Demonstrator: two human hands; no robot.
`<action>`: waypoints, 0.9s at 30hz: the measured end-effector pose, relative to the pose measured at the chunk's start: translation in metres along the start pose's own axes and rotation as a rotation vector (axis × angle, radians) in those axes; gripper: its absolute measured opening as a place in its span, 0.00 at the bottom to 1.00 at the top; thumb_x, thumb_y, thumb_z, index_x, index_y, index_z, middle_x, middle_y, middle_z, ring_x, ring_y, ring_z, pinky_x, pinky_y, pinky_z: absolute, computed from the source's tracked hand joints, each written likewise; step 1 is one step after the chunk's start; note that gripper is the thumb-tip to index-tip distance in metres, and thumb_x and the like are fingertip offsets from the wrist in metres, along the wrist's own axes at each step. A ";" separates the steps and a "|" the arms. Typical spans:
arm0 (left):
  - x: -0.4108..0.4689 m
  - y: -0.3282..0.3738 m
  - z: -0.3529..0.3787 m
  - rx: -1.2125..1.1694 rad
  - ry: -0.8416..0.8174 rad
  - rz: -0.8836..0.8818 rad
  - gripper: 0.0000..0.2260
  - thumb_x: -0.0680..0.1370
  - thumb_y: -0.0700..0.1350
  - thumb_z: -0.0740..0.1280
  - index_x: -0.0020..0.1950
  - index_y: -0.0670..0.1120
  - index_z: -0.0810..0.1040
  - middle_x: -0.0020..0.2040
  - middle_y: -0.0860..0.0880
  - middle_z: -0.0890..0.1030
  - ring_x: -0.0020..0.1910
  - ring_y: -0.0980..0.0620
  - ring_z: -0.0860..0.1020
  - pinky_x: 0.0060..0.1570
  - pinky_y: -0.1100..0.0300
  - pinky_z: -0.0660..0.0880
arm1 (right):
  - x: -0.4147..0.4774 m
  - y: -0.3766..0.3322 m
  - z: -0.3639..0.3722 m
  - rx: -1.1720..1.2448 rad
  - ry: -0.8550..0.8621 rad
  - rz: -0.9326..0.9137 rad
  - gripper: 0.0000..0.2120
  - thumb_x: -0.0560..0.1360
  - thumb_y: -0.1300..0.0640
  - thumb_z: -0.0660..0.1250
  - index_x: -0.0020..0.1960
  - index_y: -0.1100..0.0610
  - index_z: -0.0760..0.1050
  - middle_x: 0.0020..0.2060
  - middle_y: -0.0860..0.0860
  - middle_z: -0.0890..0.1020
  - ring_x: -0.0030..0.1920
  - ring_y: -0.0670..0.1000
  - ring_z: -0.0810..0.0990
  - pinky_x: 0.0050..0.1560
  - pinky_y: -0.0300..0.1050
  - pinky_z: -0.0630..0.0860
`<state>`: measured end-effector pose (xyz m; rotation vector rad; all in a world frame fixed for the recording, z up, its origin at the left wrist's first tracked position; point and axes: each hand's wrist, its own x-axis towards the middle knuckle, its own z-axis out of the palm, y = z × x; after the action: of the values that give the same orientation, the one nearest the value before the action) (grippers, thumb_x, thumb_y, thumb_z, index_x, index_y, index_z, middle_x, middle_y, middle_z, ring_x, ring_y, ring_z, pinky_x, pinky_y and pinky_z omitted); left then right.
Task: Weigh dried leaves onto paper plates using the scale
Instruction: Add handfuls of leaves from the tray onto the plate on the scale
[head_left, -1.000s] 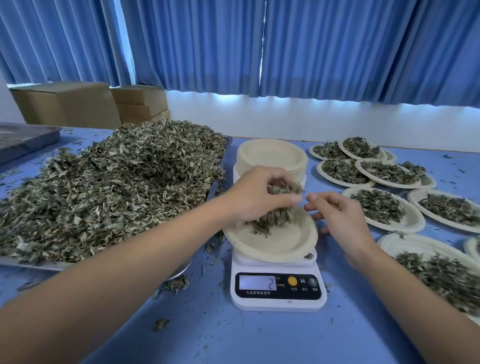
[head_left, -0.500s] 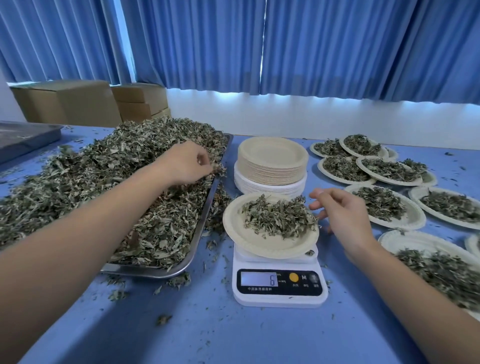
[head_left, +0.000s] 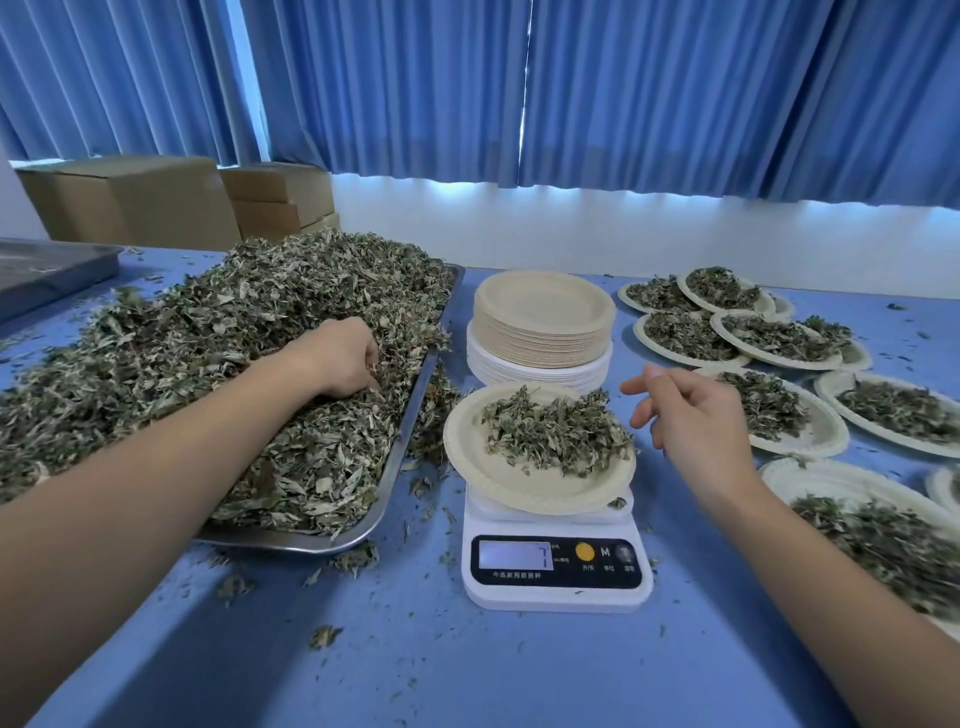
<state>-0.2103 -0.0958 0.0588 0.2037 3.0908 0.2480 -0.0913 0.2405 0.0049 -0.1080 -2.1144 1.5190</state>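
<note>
Sunk lower into the dried leaves (head_left: 208, 353) heaped on the left-hand steel tray (head_left: 411, 415), the left hand (head_left: 343, 358) is curled round another pinch for the part-filled paper plate (head_left: 480, 467) on the scale (head_left: 556, 592), beside which the right hand (head_left: 691, 415) is kept loosely open, empty, presumably for adjustments.

Left hand (head_left: 343, 358) and right hand (head_left: 693, 418) seem bare, like the 2 forearms (head_left: 156, 488).

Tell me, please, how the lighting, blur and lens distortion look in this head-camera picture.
Head view, lighting: daylight glows through the gap in the curtains and under their hem, tinting everything blue; head view, distortion: the wide lens stretches both forearms and bows the table; head view, blur: the plate at the right edge looks smeared, the scale and its dried leaves sharp.
</note>
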 end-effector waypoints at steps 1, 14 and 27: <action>-0.001 0.001 -0.001 -0.005 0.037 0.006 0.12 0.75 0.47 0.77 0.38 0.45 0.77 0.39 0.48 0.78 0.39 0.46 0.76 0.45 0.54 0.73 | 0.001 0.002 -0.001 0.012 0.002 0.022 0.20 0.84 0.50 0.62 0.42 0.61 0.83 0.32 0.49 0.82 0.27 0.53 0.67 0.32 0.48 0.66; -0.020 0.032 -0.020 -0.103 0.118 0.145 0.16 0.76 0.48 0.75 0.63 0.53 0.80 0.65 0.48 0.79 0.52 0.47 0.83 0.52 0.54 0.78 | 0.003 0.001 -0.002 -0.029 -0.041 0.086 0.13 0.83 0.51 0.64 0.44 0.51 0.84 0.30 0.47 0.82 0.25 0.44 0.71 0.29 0.41 0.67; -0.050 0.086 -0.002 -0.146 -0.030 0.316 0.09 0.78 0.49 0.70 0.47 0.44 0.85 0.32 0.50 0.82 0.31 0.55 0.80 0.33 0.62 0.77 | -0.006 -0.027 -0.004 -0.411 -0.303 -0.016 0.20 0.72 0.33 0.71 0.57 0.44 0.82 0.36 0.45 0.82 0.32 0.38 0.78 0.37 0.39 0.71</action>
<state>-0.1500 -0.0182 0.0754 0.6829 2.9805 0.4725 -0.0781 0.2323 0.0278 -0.0061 -2.6398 1.1261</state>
